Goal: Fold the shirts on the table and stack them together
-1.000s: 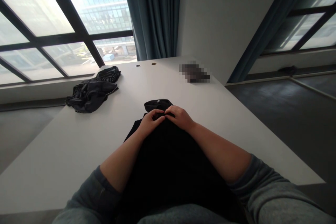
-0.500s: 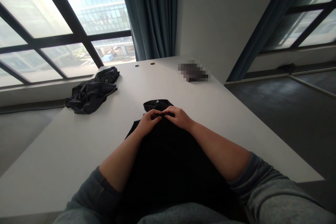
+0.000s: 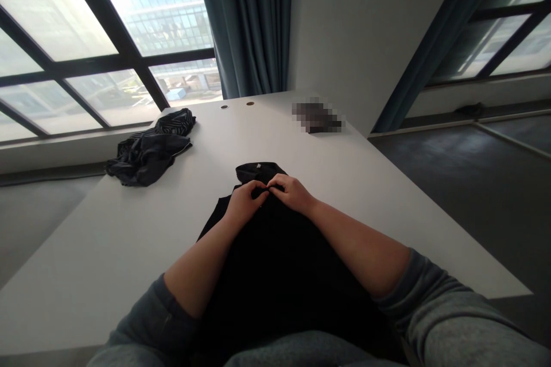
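A black collared shirt [image 3: 279, 264] lies spread on the white table [image 3: 353, 183], its collar [image 3: 247, 172] pointing away from me and a small pale label showing inside. Just below the collar, my left hand [image 3: 246, 202] pinches the fabric between thumb and fingers. My right hand [image 3: 295, 192] pinches the same spot from the other side, and the fingertips of both hands meet there. Whatever small part sits between the fingertips is hidden. The shirt's lower end runs down toward my body between my forearms.
A crumpled heap of dark clothes [image 3: 148, 149], partly striped, lies at the table's left edge. A blurred-out dark object [image 3: 318, 117] sits at the far right. Two round cable holes mark the far edge, near a blue curtain [image 3: 252, 28] and windows.
My left fingertips have shifted slightly right and closed in on my right fingertips. The shirt has moved very little.
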{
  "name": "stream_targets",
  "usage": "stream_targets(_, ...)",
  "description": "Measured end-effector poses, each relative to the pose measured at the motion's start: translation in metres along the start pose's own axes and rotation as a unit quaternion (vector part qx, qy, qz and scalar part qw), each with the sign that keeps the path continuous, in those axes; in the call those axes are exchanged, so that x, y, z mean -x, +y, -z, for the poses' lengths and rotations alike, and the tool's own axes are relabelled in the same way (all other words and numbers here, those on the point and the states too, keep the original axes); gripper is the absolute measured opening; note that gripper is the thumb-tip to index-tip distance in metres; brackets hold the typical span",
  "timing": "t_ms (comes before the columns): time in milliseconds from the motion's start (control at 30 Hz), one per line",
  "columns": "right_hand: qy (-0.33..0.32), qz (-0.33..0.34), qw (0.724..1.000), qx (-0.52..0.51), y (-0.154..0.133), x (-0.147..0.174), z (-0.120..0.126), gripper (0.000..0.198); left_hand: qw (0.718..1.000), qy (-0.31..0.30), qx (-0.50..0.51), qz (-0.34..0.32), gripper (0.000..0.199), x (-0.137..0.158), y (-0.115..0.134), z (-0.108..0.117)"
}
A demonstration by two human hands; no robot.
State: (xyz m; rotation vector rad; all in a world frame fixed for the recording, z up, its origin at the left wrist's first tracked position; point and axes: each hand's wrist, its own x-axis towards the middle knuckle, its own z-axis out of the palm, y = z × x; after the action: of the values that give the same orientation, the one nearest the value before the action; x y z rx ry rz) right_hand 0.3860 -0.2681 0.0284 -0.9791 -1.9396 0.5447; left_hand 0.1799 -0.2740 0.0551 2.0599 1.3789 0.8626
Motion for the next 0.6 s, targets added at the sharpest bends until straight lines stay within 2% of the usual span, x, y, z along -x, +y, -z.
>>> stream_targets(100,-0.007,0.015,1.000,0.016,0.002,0.000,-0.001,0.013,1.000,-0.001,-0.004,0.011,0.018,0.000,0.000,-0.001)
stream_targets(267,-0.006,0.042,0.999,0.014,0.001,0.000,0.003,0.020,0.997,0.001,0.059,0.056,0.016,-0.005,-0.010,-0.004)
stream_targets(367,-0.011,0.059,0.998,0.008,0.000,0.001,0.006,0.027,0.995,0.004,0.090,0.047,0.019,-0.007,-0.014,-0.003)
stream_targets(467,-0.032,0.074,0.997,0.011,-0.002,0.001,0.012,0.026,0.994,0.011,0.101,0.039,0.027,-0.007,-0.016,-0.001)
stream_targets(600,-0.042,0.100,0.993,0.043,-0.006,-0.001,0.019,0.021,0.992,-0.024,0.126,0.016,0.020,-0.008,-0.019,-0.001)
